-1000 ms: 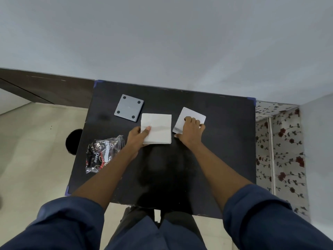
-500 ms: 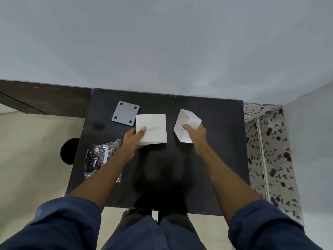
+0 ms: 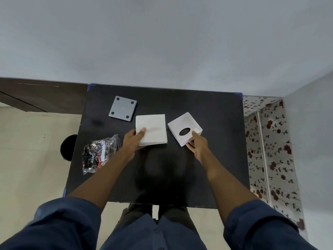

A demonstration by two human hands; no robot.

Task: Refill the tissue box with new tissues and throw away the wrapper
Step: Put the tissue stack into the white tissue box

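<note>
Since the earlier frame, my right hand (image 3: 196, 145) has turned the white tissue box (image 3: 184, 128) from lying flat to open side up, so its hollow interior and oval dispensing slot now face me. It sits right of centre in the frame on the black worktop (image 3: 207, 168); my fingers pinch its near right corner. My left hand (image 3: 132, 141) is closed on the near left corner of the tissue stack (image 3: 152, 129), thumb on top, fingers underneath. The stack lies at centre frame, just beside the box, not touching it. I judge the stack to be light, soft and loose: lifted by one corner it will likely sag and fan apart, so it should be held across both opposite edges and kept flat. The box looks rigid, thin-walled and light; it may slide on the smooth worktop, so hold it by a wall while loading. The grey base plate (image 3: 123, 108) lies upper left of the stack. The emptied wrapper (image 3: 100, 154) lies at the left edge of the worktop, above the dark bin (image 3: 69, 147) on the floor.
</note>
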